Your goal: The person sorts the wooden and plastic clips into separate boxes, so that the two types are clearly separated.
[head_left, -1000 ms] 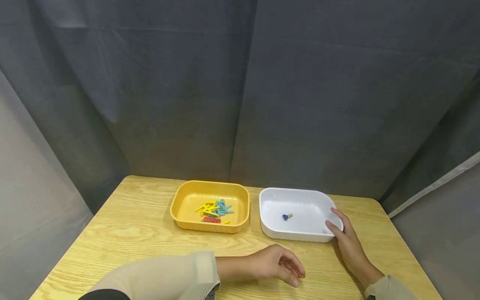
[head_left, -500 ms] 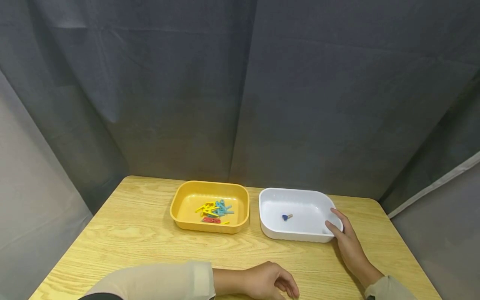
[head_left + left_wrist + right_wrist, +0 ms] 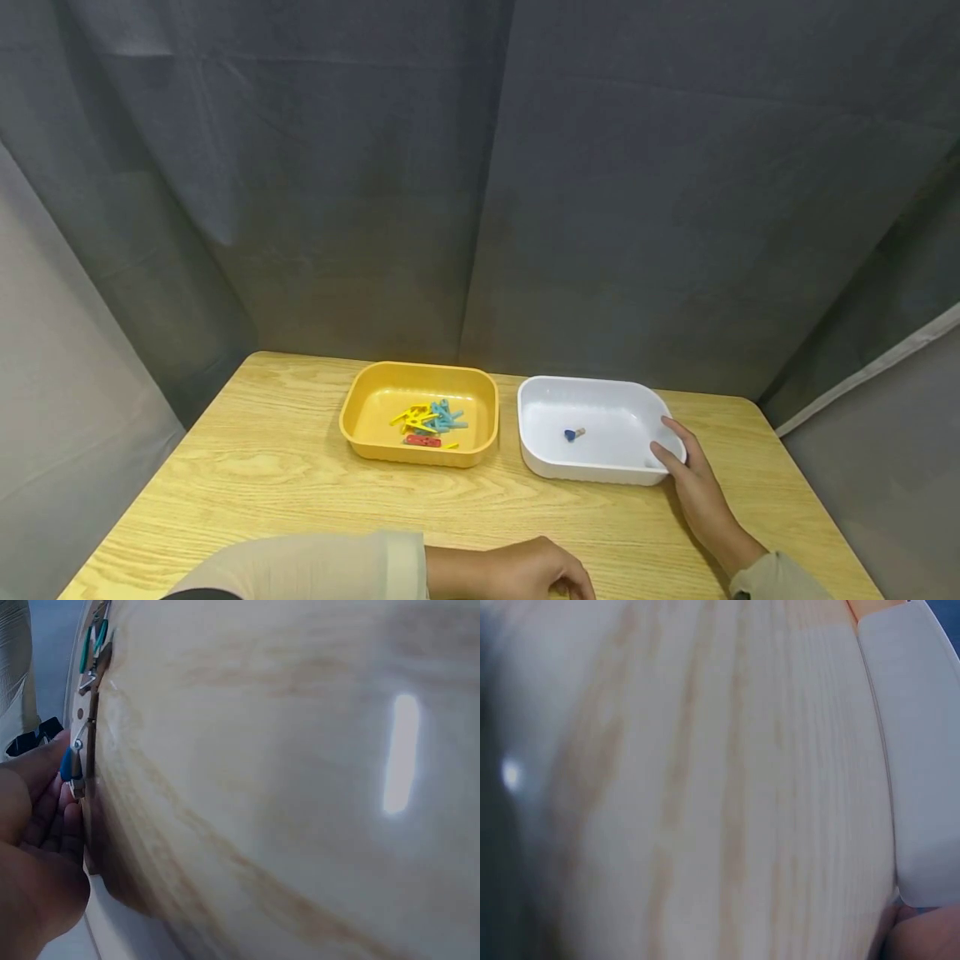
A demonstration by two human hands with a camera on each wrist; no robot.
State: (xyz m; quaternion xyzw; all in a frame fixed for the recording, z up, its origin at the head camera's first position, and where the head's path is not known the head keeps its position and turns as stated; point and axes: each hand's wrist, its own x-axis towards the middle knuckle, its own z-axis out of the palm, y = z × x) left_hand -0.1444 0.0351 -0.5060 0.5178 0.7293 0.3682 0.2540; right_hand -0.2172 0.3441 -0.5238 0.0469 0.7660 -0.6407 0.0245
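My right hand lies on the table with straight fingers against the right front corner of the white tray; the right wrist view shows that tray's wall close by. One small blue piece lies inside it. My left hand sits at the table's front edge with its fingers curled under. In the left wrist view a small blue and metal bit shows right at the fingertips; whether they pinch it is unclear. The yellow tray holds several yellow, blue and red pieces.
The two trays stand side by side at the back of the wooden table. Grey curtains close in behind and on both sides. Bare wood lies between the trays and the front edge.
My left hand has drawn back from mid-table to the front edge, its fingers curling in. The right hand and both trays have stayed put.
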